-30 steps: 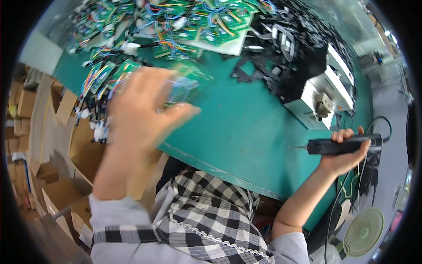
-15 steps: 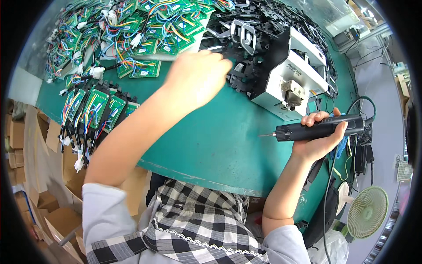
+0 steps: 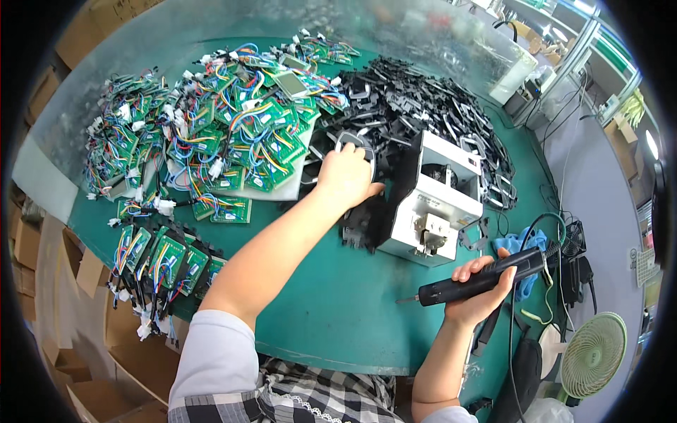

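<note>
Head view, left hand (image 3: 347,175) on black frame (image 3: 356,144), right hand (image 3: 479,296) gripping screwdriver (image 3: 479,278)

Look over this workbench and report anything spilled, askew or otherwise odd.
Nothing looks damaged or spilled. The green circuit boards and black plastic frames lie in loose, untidy heaps. The left hand reaches among the frames; the right hand holds an electric screwdriver.
</note>
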